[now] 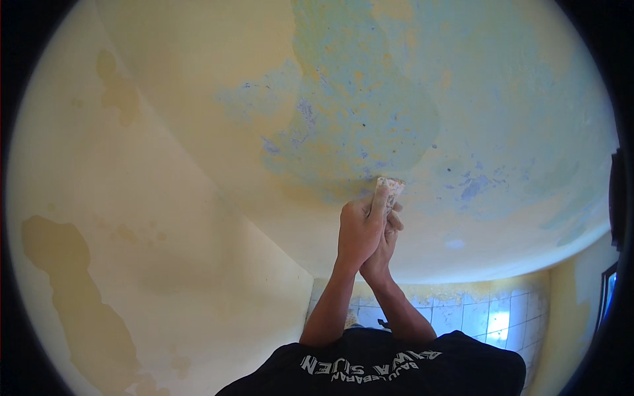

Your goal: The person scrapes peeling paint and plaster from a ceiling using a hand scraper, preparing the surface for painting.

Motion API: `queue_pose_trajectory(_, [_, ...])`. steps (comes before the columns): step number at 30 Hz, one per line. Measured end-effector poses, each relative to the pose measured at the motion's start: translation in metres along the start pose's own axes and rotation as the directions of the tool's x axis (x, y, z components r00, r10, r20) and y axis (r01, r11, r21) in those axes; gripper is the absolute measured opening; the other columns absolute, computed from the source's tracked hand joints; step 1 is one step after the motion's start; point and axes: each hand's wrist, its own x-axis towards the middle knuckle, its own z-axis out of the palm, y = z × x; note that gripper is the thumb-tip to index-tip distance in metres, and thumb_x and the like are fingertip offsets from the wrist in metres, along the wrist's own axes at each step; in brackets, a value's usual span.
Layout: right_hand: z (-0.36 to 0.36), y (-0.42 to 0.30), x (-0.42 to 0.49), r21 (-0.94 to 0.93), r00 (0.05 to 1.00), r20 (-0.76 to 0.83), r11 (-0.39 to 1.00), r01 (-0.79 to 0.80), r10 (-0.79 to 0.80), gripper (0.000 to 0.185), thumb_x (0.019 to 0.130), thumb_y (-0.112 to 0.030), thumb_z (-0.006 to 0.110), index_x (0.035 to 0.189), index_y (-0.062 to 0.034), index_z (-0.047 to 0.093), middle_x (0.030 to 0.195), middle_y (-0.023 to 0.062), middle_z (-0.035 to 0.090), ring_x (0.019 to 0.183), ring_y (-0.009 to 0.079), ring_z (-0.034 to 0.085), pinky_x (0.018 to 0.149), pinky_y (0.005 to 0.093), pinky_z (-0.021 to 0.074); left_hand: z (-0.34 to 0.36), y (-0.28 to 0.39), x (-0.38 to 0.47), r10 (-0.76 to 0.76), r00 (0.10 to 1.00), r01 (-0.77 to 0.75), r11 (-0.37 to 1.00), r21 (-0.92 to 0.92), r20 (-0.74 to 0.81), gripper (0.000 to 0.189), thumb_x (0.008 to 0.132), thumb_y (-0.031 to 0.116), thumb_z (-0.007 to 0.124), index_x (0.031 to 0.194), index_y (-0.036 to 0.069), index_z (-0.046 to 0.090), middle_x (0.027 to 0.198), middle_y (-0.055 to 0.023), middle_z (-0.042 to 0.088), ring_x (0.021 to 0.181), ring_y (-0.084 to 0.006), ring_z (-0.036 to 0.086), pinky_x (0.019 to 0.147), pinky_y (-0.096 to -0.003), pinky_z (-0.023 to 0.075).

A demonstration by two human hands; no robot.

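My left hand [360,230] is closed round a small flat hand tool [390,187], seemingly a scraper, caked with whitish material. Its thumb lies along the tool, and the wide end is at the painted wall [346,123]. Behind and to the right, partly covered by the left, my right hand [387,242] is pressed close, fingers curled near the tool's lower part; its grip is largely hidden. Whitish dust coats the fingers. Around the tool the wall is patchy yellow and blue-green, with bare greyish-purple spots.
Another yellowish wall [163,213] with darker stains meets this one at a corner on the left. Below, a tiled floor [448,317] shows stains along the wall's foot. A dark-framed opening [605,297] is at the far right, beneath a dark object [616,200] on the right edge.
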Motion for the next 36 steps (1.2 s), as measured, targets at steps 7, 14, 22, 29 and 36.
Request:
queue_pose_trajectory(7, [0.001,-0.055,0.012,0.297,0.998,-0.049,0.954,0.041,-0.028,0.036,0.113,-0.037,0.043,0.101,-0.0064,0.058,0.083,-0.0018,0.057,0.075,0.0057,0.052,0.062,0.0243,0.0418,0.006,0.012,-0.006,0.176,0.982,-0.171,0.982,-0.074,0.069,0.040,0.110,0.026,0.049,0.110,-0.006,0.072,0.090,-0.0122,0.075,0.075,-0.0156,0.069,0.072,-0.0291,0.0546])
queue_pose_trajectory(14, [-0.083,-0.075,0.009,0.866,0.881,-0.092,0.474,-0.159,0.464,0.036,0.110,-0.050,0.045,0.093,-0.0188,0.051,0.064,-0.0069,0.028,0.050,0.0048,0.027,0.040,0.0230,0.0203,-0.029,-0.014,-0.051,0.334,0.941,-0.337,0.932,0.132,0.050,0.035,0.110,0.020,0.046,0.112,-0.003,0.072,0.108,-0.0126,0.076,0.101,-0.0188,0.067,0.096,-0.0337,0.0491])
queue_pose_trajectory(22, [-0.127,-0.079,-0.039,0.751,0.868,-0.245,0.651,-0.112,0.432,0.030,0.110,-0.047,0.045,0.108,-0.0179,0.053,0.067,-0.0068,0.031,0.050,0.0045,0.028,0.041,0.0215,0.0214,-0.108,-0.107,-0.114,0.156,0.986,-0.169,0.935,0.312,0.065,0.044,0.111,0.024,0.041,0.116,-0.004,0.074,0.117,-0.0185,0.073,0.107,-0.0230,0.068,0.101,-0.0397,0.0486])
queue_pose_trajectory(29, [-0.142,-0.083,-0.083,0.722,0.790,-0.294,0.666,-0.186,0.538,0.029,0.110,-0.045,0.045,0.114,-0.0172,0.053,0.069,-0.0069,0.034,0.051,0.0048,0.031,0.041,0.0206,0.0215,-0.105,-0.089,-0.141,0.198,0.980,-0.177,0.903,0.392,-0.013,0.041,0.111,0.022,0.041,0.131,0.000,0.068,0.124,-0.0193,0.070,0.112,-0.0265,0.069,0.099,-0.0382,0.0512])
queue_pose_trajectory(36, [-0.152,-0.073,-0.087,0.730,0.840,-0.264,0.668,-0.147,0.474,0.025,0.110,-0.039,0.046,0.111,-0.0147,0.052,0.071,-0.0064,0.034,0.053,0.0044,0.030,0.042,0.0201,0.0232,-0.071,-0.024,-0.130,0.523,0.833,-0.538,0.687,0.489,0.182,0.022,0.093,0.003,0.069,0.113,0.007,0.077,0.098,-0.0073,0.076,0.084,-0.0236,0.068,0.078,-0.0355,0.0533])
